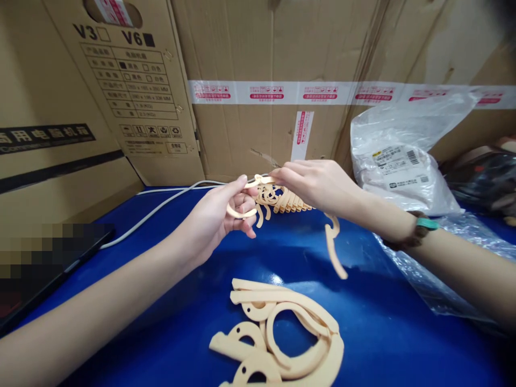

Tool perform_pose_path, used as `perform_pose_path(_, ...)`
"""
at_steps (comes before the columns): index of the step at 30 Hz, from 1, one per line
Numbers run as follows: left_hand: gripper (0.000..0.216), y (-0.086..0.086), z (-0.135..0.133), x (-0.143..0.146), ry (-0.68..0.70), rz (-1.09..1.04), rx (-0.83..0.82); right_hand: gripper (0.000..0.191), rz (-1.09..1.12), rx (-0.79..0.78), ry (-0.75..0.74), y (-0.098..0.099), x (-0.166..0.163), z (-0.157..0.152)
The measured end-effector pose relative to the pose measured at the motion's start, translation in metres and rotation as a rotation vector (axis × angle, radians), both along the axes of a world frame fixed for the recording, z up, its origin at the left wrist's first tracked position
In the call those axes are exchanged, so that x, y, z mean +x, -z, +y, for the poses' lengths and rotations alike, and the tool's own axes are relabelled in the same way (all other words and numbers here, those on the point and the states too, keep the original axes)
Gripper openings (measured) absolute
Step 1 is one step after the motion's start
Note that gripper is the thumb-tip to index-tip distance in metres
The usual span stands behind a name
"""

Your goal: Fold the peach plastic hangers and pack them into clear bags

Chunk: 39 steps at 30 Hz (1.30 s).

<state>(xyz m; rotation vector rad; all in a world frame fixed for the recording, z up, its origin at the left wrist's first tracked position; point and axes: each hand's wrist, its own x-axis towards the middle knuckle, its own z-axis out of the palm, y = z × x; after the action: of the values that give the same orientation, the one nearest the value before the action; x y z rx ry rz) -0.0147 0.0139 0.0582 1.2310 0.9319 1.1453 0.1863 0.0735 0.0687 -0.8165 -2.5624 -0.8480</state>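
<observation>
My left hand (pixel 217 220) pinches a small beige plastic piece (pixel 255 183) between thumb and forefinger. A curved, hook-like beige piece (pixel 242 214) rests across its other fingers. My right hand (pixel 316 183) closes on the far end of the pinched piece, its fingertips partly hidden. Behind both hands lies a heap of small hooked beige pieces (pixel 292 201), several lined up in a row. Below my right wrist is a separate slim beige arm with a hooked top (pixel 335 255). Nearer me, larger curved beige parts with round holes (pixel 302 365) are piled together.
The blue tabletop (pixel 169 301) carries everything. Cardboard boxes (pixel 258 48) wall off the back and left. A labelled clear plastic bag (pixel 407 166) stands at right, above crumpled clear wrap (pixel 427 274). A white cable (pixel 161 207) and a dark flat device (pixel 56 274) lie left.
</observation>
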Motion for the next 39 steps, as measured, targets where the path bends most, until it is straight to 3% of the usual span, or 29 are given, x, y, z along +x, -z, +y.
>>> perform_pose_path(6, 0.029, -0.020, 0.009, 0.016, -0.047, -0.071, -0.176, 0.026, 0.011, 0.032, 0.156, -0.006, 0.002, -0.006)
perform_pose_path(11, 0.030, -0.016, 0.024, 0.021, 0.009, 0.006, -0.141, 0.023, -0.032, -0.031, 0.270, -0.001, 0.001, -0.001)
perform_pose_path(13, 0.030, -0.010, 0.030, 0.023, 0.019, 0.133, 0.000, 0.025, -0.021, -0.091, 0.301, 0.001, 0.000, 0.003)
perform_pose_path(15, 0.029, -0.003, 0.035, 0.025, -0.046, 0.332, 0.242, 0.024, 0.053, -0.176, 0.325, 0.003, -0.001, 0.008)
perform_pose_path(18, 0.023, 0.005, 0.042, 0.027, -0.199, 0.705, 0.632, 0.012, 0.297, -0.413, 0.296, 0.002, 0.000, 0.014)
perform_pose_path(20, 0.024, 0.007, 0.052, 0.027, -0.257, 0.830, 0.754, 0.017, 0.500, -0.580, 0.227, 0.001, 0.004, 0.017)
perform_pose_path(22, 0.029, 0.008, 0.069, 0.027, -0.258, 0.787, 0.697, 0.023, 0.658, -0.685, 0.151, 0.000, 0.008, 0.021)
perform_pose_path(23, 0.028, 0.008, 0.079, 0.027, -0.247, 0.736, 0.591, 0.024, 0.705, -0.715, 0.123, 0.000, 0.010, 0.023)
perform_pose_path(24, 0.026, 0.009, 0.090, 0.026, -0.241, 0.696, 0.448, 0.024, 0.729, -0.739, 0.103, 0.000, 0.011, 0.024)
perform_pose_path(27, 0.024, 0.014, 0.120, 0.023, -0.210, 0.729, 0.303, 0.024, 0.740, -0.785, 0.084, 0.001, 0.014, 0.028)
perform_pose_path(30, 0.022, 0.020, 0.134, 0.018, -0.216, 0.790, 0.259, 0.025, 0.772, -0.783, 0.056, 0.003, 0.016, 0.032)
perform_pose_path(34, 0.025, 0.021, 0.121, 0.018, -0.231, 0.783, 0.286, 0.018, 1.042, -0.763, 0.010, 0.004, 0.016, 0.045)
perform_pose_path(37, 0.052, 0.015, 0.099, 0.024, -0.020, 0.651, 0.201, 0.011, 1.333, -0.695, -0.071, 0.005, 0.018, 0.055)
perform_pose_path(39, 0.050, 0.010, 0.085, 0.027, 0.229, 0.398, 0.059, 0.012, 1.390, -0.572, -0.156, 0.004, 0.022, 0.057)
